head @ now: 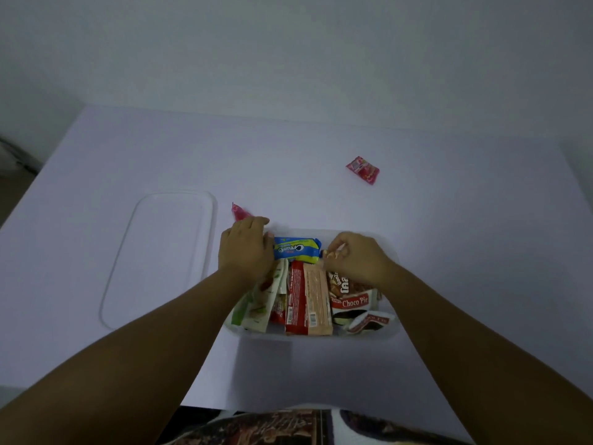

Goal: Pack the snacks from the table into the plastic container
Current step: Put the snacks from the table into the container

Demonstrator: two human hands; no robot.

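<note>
A clear plastic container (393, 330) sits on the table in front of me, filled with several snack packs. A blue and yellow cream cookie pack (296, 249) lies across its far end. My left hand (245, 248) grips the pack's left end and my right hand (356, 256) pinches its right end. Below it lie a red and beige wafer pack (308, 300), a Choco Pie pack (353, 301) and a green and white pouch (256, 311). A pink candy pack (363, 169) lies on the table, far right. Another pink pack (240, 211) peeks out behind my left hand.
The container's clear lid (160, 258) lies flat on the table to the left of the container. The white table (321, 155) stretches back to a plain wall. The table's near edge runs just above my patterned clothing (288, 427).
</note>
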